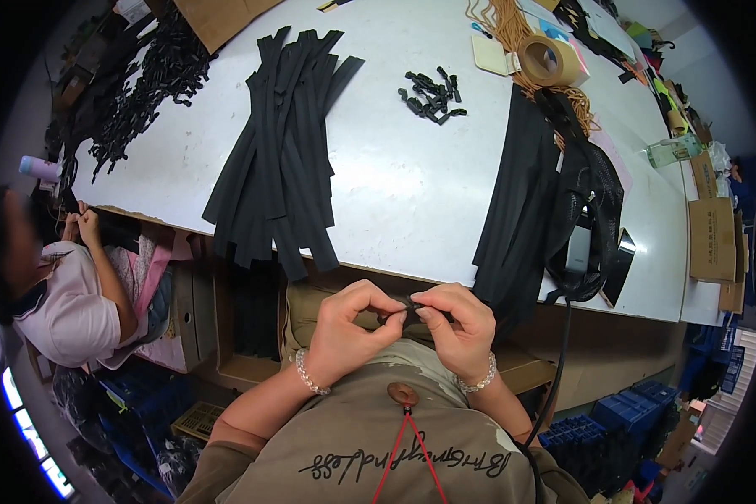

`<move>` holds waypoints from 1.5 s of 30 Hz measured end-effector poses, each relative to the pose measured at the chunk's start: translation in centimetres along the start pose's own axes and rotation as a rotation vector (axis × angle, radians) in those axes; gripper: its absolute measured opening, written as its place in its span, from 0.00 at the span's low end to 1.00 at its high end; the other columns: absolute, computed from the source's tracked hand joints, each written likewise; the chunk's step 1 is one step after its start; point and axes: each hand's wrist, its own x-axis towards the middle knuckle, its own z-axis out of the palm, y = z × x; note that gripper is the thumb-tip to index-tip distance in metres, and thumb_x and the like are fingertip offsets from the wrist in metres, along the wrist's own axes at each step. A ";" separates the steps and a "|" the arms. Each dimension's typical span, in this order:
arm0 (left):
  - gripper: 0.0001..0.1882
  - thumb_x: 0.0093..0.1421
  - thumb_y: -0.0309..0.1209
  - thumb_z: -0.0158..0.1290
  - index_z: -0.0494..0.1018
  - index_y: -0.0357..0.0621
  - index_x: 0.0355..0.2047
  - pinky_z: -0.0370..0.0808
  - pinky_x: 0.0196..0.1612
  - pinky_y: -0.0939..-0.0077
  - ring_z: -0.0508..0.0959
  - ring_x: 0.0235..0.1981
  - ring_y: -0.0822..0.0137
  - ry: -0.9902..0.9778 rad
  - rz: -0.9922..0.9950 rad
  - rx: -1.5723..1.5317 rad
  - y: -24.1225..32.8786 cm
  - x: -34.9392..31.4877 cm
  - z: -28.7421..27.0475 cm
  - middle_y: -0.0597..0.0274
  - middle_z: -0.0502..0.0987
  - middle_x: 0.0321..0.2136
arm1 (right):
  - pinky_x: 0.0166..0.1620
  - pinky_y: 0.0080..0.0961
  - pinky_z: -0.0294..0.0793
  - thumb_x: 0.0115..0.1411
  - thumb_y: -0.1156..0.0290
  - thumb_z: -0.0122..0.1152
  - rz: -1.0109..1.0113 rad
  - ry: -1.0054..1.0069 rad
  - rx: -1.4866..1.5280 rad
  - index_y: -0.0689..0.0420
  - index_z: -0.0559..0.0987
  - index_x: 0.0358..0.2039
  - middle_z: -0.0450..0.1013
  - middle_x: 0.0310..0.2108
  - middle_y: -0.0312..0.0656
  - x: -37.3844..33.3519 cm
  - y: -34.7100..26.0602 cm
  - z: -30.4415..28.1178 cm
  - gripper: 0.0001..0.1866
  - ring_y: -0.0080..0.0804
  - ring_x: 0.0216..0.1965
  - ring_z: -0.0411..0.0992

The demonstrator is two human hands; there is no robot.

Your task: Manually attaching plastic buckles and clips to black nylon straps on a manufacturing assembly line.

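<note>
My left hand (349, 332) and my right hand (454, 323) meet in front of my chest, just below the near edge of the white table (403, 185). Both pinch a small black zipper piece (399, 314) between thumbs and fingertips; most of it is hidden by the fingers. A pile of black zipper strips (281, 160) lies fanned out on the table to the upper left of my hands. A second stack of black strips (521, 202) hangs over the table edge right of my hands. Several small black sliders (433, 94) lie in a heap farther back.
A roll of brown tape (550, 60) and tan cords sit at the back right. A clear bottle (672, 151) and cardboard boxes (714, 239) stand at the right. Another person (59, 286) sits at the left. Blue crates (630, 420) are on the floor.
</note>
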 end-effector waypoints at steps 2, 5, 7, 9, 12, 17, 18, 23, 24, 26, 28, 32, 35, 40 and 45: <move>0.06 0.43 0.16 0.57 0.73 0.36 0.22 0.70 0.28 0.82 0.74 0.25 0.72 0.031 0.094 0.103 0.4 0.1 -0.1 0.61 0.73 0.22 | 0.30 0.19 0.71 0.48 0.85 0.59 -0.065 -0.011 -0.068 0.62 0.78 0.34 0.74 0.27 0.43 0.1 -0.1 0.0 0.11 0.29 0.27 0.72; 0.07 0.41 0.16 0.57 0.73 0.37 0.21 0.70 0.26 0.81 0.74 0.23 0.70 0.074 0.150 0.160 0.8 0.3 0.0 0.61 0.73 0.19 | 0.30 0.19 0.71 0.46 0.85 0.60 -0.100 0.019 -0.116 0.63 0.78 0.31 0.74 0.25 0.42 0.1 -0.2 0.1 0.09 0.30 0.27 0.73; 0.07 0.41 0.16 0.58 0.73 0.37 0.22 0.70 0.26 0.80 0.74 0.22 0.69 0.067 0.175 0.174 0.7 0.4 -0.1 0.60 0.73 0.19 | 0.30 0.19 0.72 0.46 0.85 0.60 -0.126 0.020 -0.132 0.63 0.79 0.31 0.74 0.25 0.42 0.2 -0.1 0.1 0.09 0.31 0.27 0.73; 0.08 0.41 0.16 0.58 0.73 0.37 0.23 0.71 0.25 0.79 0.74 0.21 0.68 0.059 0.199 0.186 0.7 0.4 -0.2 0.60 0.73 0.19 | 0.30 0.20 0.72 0.46 0.85 0.61 -0.150 0.022 -0.148 0.63 0.79 0.31 0.74 0.26 0.42 0.2 -0.1 0.1 0.09 0.31 0.27 0.73; 0.08 0.41 0.16 0.58 0.73 0.37 0.24 0.71 0.24 0.79 0.74 0.21 0.68 0.049 0.209 0.201 0.8 0.5 -0.3 0.60 0.73 0.19 | 0.30 0.20 0.72 0.46 0.85 0.61 -0.161 0.011 -0.150 0.63 0.79 0.31 0.74 0.25 0.42 0.1 0.1 0.1 0.09 0.30 0.27 0.73; 0.08 0.41 0.17 0.58 0.73 0.38 0.24 0.71 0.24 0.79 0.75 0.20 0.69 0.046 0.242 0.250 1.1 0.6 -0.4 0.61 0.72 0.19 | 0.30 0.20 0.72 0.47 0.85 0.60 -0.192 -0.010 -0.168 0.63 0.79 0.31 0.74 0.26 0.42 0.2 0.1 0.0 0.09 0.30 0.27 0.73; 0.08 0.41 0.17 0.58 0.73 0.38 0.24 0.71 0.24 0.79 0.75 0.20 0.69 0.046 0.241 0.251 1.2 0.6 -0.5 0.61 0.72 0.19 | 0.30 0.20 0.72 0.47 0.85 0.60 -0.192 -0.010 -0.168 0.63 0.79 0.31 0.74 0.26 0.42 0.2 0.2 -0.1 0.09 0.30 0.27 0.73; 0.08 0.42 0.17 0.58 0.73 0.38 0.24 0.71 0.24 0.79 0.75 0.20 0.69 0.038 0.252 0.260 1.1 0.7 -0.5 0.61 0.72 0.19 | 0.30 0.19 0.72 0.47 0.85 0.60 -0.236 -0.028 -0.216 0.63 0.79 0.32 0.74 0.26 0.42 0.3 0.2 -0.2 0.10 0.31 0.27 0.73; 0.08 0.42 0.17 0.58 0.73 0.38 0.24 0.71 0.24 0.79 0.75 0.20 0.69 0.038 0.252 0.260 1.1 0.7 -0.5 0.61 0.72 0.19 | 0.30 0.19 0.72 0.47 0.85 0.60 -0.236 -0.028 -0.216 0.63 0.79 0.32 0.74 0.26 0.42 0.4 0.2 -0.2 0.10 0.31 0.27 0.73; 0.07 0.42 0.18 0.58 0.73 0.38 0.23 0.71 0.24 0.79 0.74 0.20 0.68 0.027 0.263 0.279 1.0 0.7 -0.5 0.61 0.72 0.19 | 0.30 0.20 0.72 0.47 0.85 0.60 -0.227 -0.046 -0.212 0.63 0.79 0.32 0.74 0.26 0.42 0.3 0.2 -0.3 0.10 0.31 0.27 0.73; 0.07 0.42 0.18 0.58 0.73 0.38 0.23 0.71 0.24 0.79 0.74 0.20 0.68 0.011 0.250 0.287 1.2 0.6 -0.5 0.61 0.72 0.19 | 0.30 0.20 0.72 0.47 0.85 0.60 -0.215 -0.050 -0.209 0.63 0.79 0.32 0.74 0.26 0.42 0.3 0.1 -0.3 0.10 0.31 0.27 0.73; 0.06 0.43 0.18 0.58 0.72 0.38 0.23 0.71 0.24 0.79 0.74 0.20 0.69 -0.007 0.240 0.343 1.5 0.6 -0.6 0.60 0.72 0.19 | 0.30 0.20 0.72 0.47 0.85 0.59 -0.170 -0.065 -0.211 0.63 0.79 0.31 0.74 0.26 0.43 0.4 -0.3 -0.2 0.09 0.31 0.27 0.73; 0.05 0.44 0.19 0.58 0.73 0.36 0.23 0.71 0.24 0.81 0.75 0.21 0.72 -0.051 0.136 0.210 1.3 0.6 -0.7 0.61 0.73 0.20 | 0.29 0.22 0.73 0.48 0.85 0.58 -0.098 -0.127 -0.179 0.64 0.77 0.32 0.74 0.27 0.45 0.5 -0.4 -0.5 0.09 0.36 0.27 0.74; 0.04 0.48 0.20 0.57 0.73 0.34 0.24 0.72 0.29 0.84 0.73 0.24 0.79 -0.080 -0.119 0.020 0.9 0.1 -0.4 0.64 0.74 0.21 | 0.30 0.21 0.72 0.49 0.84 0.57 0.029 -0.172 -0.102 0.63 0.78 0.32 0.74 0.27 0.45 0.7 -0.6 -0.8 0.08 0.34 0.27 0.74; 0.04 0.51 0.21 0.57 0.73 0.34 0.26 0.72 0.31 0.85 0.73 0.26 0.80 -0.104 -0.186 -0.022 0.5 0.1 -0.4 0.66 0.75 0.23 | 0.31 0.21 0.72 0.49 0.82 0.58 0.099 -0.174 -0.110 0.63 0.79 0.30 0.75 0.26 0.44 0.8 -0.8 -0.8 0.06 0.32 0.27 0.74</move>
